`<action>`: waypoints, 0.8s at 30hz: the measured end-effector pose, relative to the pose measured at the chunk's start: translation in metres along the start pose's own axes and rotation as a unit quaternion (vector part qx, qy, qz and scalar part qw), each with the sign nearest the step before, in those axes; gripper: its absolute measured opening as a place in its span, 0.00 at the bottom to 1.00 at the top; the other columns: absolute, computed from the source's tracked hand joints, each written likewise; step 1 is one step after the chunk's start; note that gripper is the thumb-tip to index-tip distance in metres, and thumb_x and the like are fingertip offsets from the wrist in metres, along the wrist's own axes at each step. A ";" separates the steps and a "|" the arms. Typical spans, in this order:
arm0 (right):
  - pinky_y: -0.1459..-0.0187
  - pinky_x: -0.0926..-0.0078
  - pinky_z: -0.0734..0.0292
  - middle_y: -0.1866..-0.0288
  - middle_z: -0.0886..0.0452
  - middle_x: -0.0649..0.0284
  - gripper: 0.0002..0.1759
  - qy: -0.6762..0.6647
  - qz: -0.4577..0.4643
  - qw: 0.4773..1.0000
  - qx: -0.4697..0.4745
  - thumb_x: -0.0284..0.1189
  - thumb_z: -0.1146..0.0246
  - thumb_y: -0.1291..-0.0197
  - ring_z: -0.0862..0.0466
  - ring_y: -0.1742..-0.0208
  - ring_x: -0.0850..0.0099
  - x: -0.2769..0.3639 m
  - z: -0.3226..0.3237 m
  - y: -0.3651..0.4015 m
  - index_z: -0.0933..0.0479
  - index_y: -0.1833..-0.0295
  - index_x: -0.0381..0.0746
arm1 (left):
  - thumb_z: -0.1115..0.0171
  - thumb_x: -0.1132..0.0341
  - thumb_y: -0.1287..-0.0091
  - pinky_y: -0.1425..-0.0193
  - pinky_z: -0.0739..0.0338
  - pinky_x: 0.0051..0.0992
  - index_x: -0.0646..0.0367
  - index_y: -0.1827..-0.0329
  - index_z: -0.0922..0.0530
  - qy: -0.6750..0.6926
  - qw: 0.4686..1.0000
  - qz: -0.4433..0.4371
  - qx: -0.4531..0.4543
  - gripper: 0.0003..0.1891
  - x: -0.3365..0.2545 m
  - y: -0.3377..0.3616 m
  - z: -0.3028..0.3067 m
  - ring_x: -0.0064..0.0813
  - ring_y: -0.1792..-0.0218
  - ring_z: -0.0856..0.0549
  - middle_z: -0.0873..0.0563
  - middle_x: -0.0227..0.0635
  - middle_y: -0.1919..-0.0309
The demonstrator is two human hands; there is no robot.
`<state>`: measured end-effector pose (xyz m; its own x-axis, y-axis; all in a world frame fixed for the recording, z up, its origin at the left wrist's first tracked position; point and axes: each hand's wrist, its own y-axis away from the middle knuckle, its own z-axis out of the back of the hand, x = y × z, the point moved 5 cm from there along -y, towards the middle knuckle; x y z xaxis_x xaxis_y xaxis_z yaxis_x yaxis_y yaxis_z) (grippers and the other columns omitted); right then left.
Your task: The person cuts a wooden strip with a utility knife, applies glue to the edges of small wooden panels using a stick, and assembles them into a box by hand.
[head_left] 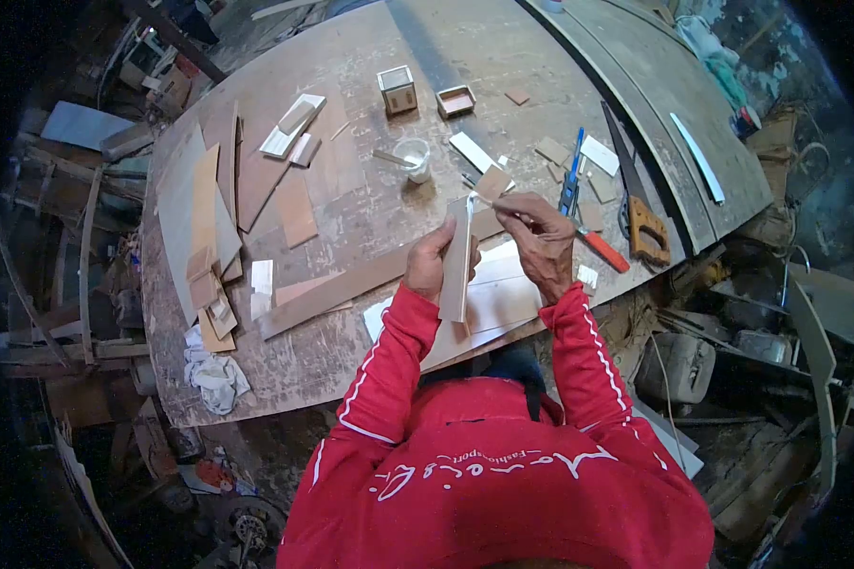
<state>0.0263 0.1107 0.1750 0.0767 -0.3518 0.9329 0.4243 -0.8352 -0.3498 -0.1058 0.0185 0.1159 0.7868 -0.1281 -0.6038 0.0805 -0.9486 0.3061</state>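
My left hand (430, 261) grips a narrow wooden piece (457, 275) held on edge above the table, its long side pointing away from me. At its far end, my right hand (539, 237) pinches a small light stick (484, 200) whose tip touches white paste on the piece's edge. Just beyond stands a clear cup (413, 159) with white stuff inside and a flat stick leaning in it. White sheets (503, 296) lie below my hands, and a long wooden strip (351, 284) runs behind them.
On the worktable (304, 375) are a small box (397, 90), an open tray (456, 101), a handsaw (648, 232), a red-and-blue tool (603, 251), wood offcuts (296, 211) and a white cloth (216, 372). A metal blade (697, 156) lies at the right.
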 end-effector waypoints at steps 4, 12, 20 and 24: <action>0.55 0.81 0.23 0.57 0.15 0.62 0.10 -0.041 -0.025 0.997 0.067 0.16 0.34 0.41 0.18 0.58 0.77 -0.005 -0.001 0.004 0.16 0.54 0.34 | 0.52 0.44 0.24 0.79 0.38 0.24 0.54 0.68 0.27 -0.032 0.996 0.009 -0.082 0.23 -0.002 0.001 -0.002 0.24 0.78 0.31 0.28 0.31 0.79; 0.59 0.80 0.25 0.59 0.15 0.65 0.07 0.008 -0.026 0.998 0.048 0.22 0.33 0.40 0.19 0.61 0.78 -0.007 -0.003 -0.004 0.14 0.56 0.36 | 0.52 0.45 0.24 0.79 0.36 0.24 0.56 0.66 0.25 -0.030 0.999 -0.001 -0.023 0.23 0.000 -0.005 0.002 0.25 0.80 0.29 0.27 0.31 0.79; 0.56 0.80 0.23 0.59 0.14 0.64 0.09 -0.038 -0.049 0.996 0.059 0.20 0.34 0.41 0.16 0.57 0.77 -0.016 -0.004 0.012 0.15 0.55 0.36 | 0.52 0.44 0.25 0.78 0.37 0.25 0.55 0.65 0.24 -0.029 0.998 0.005 -0.058 0.23 0.000 -0.006 0.013 0.25 0.79 0.29 0.27 0.30 0.79; 0.59 0.81 0.24 0.58 0.14 0.63 0.08 -0.041 -0.041 0.995 0.078 0.20 0.33 0.41 0.17 0.58 0.77 -0.005 -0.011 0.016 0.15 0.55 0.37 | 0.49 0.46 0.25 0.75 0.32 0.25 0.56 0.60 0.22 -0.022 0.997 0.004 -0.077 0.21 0.000 -0.009 0.019 0.25 0.77 0.26 0.23 0.31 0.76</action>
<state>0.0222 0.0945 0.1641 0.1072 -0.2442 0.9638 0.5663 -0.7817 -0.2611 -0.1185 0.0214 0.0992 0.7605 -0.1519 -0.6313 0.1696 -0.8921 0.4189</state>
